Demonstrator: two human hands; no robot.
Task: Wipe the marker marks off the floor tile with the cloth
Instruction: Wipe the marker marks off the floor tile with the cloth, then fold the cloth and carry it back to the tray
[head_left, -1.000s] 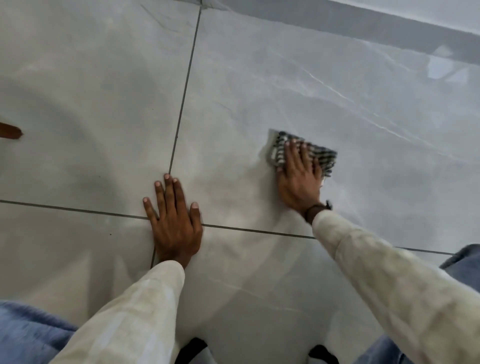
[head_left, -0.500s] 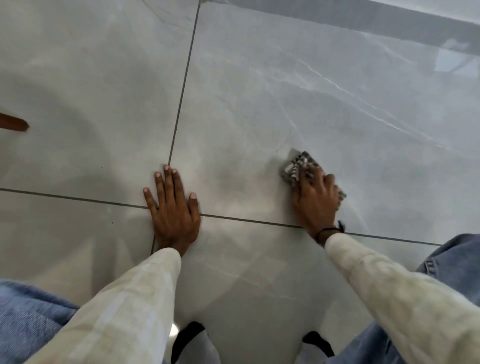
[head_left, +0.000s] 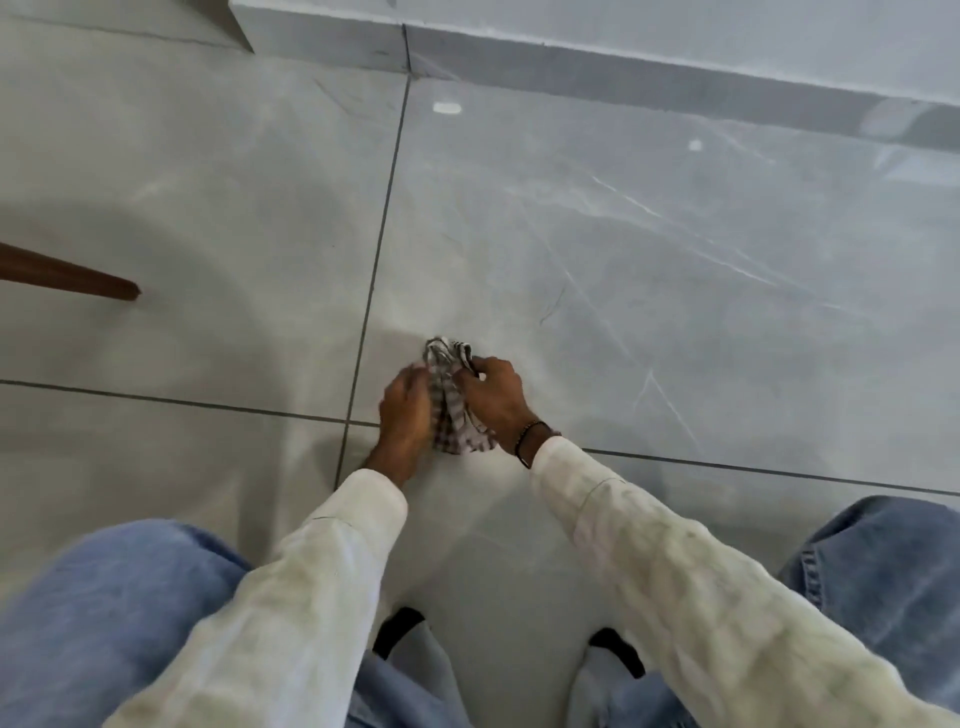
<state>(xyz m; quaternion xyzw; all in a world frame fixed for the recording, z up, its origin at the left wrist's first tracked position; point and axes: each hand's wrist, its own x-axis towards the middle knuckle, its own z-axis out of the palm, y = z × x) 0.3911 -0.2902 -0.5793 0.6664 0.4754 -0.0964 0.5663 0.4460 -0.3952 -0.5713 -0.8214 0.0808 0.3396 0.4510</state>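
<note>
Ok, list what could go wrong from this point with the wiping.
1. Both the left hand and the right hand hold the bunched cloth; a wad wipes with less surface and may smear.
2. No marker marks show clearly on the glossy floor tile, so leftover traces could be missed among its veins.

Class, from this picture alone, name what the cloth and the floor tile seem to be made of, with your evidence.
Cloth: likely soft woven fabric, matte; its checked pattern bunches into folds between both hands. Floor tile: probably glazed ceramic or polished stone, glossy; pale veins, reflections, thin grout lines.
</note>
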